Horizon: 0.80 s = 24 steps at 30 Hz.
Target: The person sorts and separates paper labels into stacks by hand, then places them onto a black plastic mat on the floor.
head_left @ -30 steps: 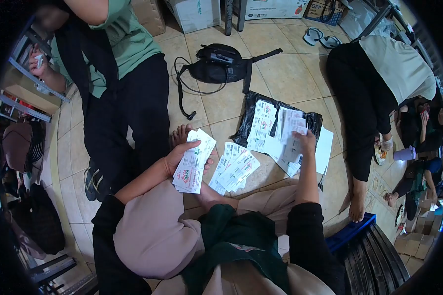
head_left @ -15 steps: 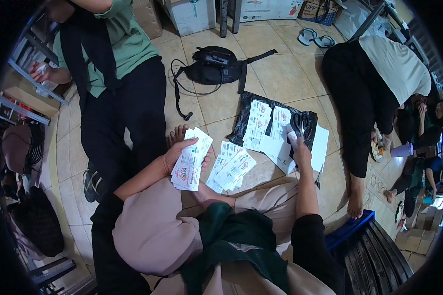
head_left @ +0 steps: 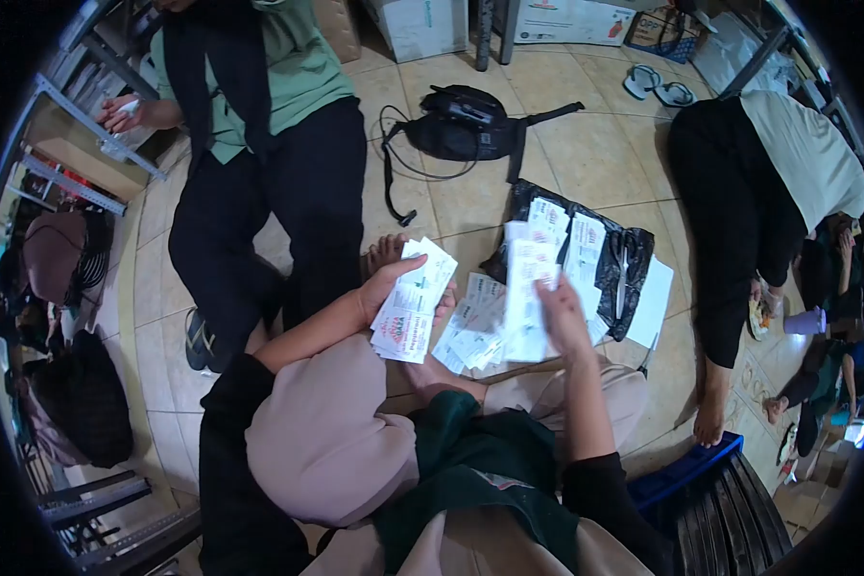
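Observation:
My left hand (head_left: pixel 390 286) is closed around a fanned stack of printed paper slips (head_left: pixel 415 302), thumb on top. My right hand (head_left: pixel 564 322), a little blurred, grips a longer strip of printed paper (head_left: pixel 531 288) by its right side. Under and beside that strip, loose cut slips (head_left: pixel 475 326) lie in a pile on the floor. A black plastic bag (head_left: pixel 519 204) is spread beyond my right hand, with more printed sheets (head_left: pixel 583 252) on it. A pair of scissors (head_left: pixel 621 286) rests on the bag. White paper (head_left: pixel 654 300) sticks out at its right.
A person in a green top (head_left: pixel 293 82) sits at the left. Another person in a pale top (head_left: pixel 806 154) bends over at the right. A black waist bag (head_left: pixel 461 125) with a cable and sandals (head_left: pixel 658 86) lie on the tiles. A blue-edged black crate (head_left: pixel 720 499) stands at lower right.
My right hand has left the scissors' side of the bag and moved left, bringing the printed strip over the loose slips. The left hand still holds its stack. The whole view has shifted.

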Each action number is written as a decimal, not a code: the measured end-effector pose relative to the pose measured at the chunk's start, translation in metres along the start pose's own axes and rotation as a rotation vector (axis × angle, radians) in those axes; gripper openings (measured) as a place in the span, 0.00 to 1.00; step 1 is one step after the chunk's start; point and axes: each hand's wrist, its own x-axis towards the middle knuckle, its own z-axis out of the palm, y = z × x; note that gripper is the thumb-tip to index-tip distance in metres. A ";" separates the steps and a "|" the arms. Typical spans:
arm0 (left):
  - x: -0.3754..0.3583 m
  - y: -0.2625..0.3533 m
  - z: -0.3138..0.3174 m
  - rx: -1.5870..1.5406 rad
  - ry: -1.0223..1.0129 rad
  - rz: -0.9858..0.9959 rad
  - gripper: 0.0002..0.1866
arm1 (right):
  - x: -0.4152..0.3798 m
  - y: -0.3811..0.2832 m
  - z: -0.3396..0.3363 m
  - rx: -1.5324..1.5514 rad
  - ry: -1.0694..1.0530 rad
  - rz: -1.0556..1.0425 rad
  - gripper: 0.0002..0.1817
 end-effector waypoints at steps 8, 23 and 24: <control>-0.002 0.000 0.001 -0.066 -0.059 0.030 0.33 | -0.010 -0.038 0.076 -0.136 -0.304 -0.107 0.04; -0.006 0.000 -0.004 -0.019 0.065 0.096 0.31 | -0.011 -0.040 0.146 -0.894 -0.525 -0.903 0.12; -0.008 -0.001 -0.002 -0.040 0.056 0.073 0.32 | -0.010 -0.038 0.147 -0.796 -0.541 -0.888 0.17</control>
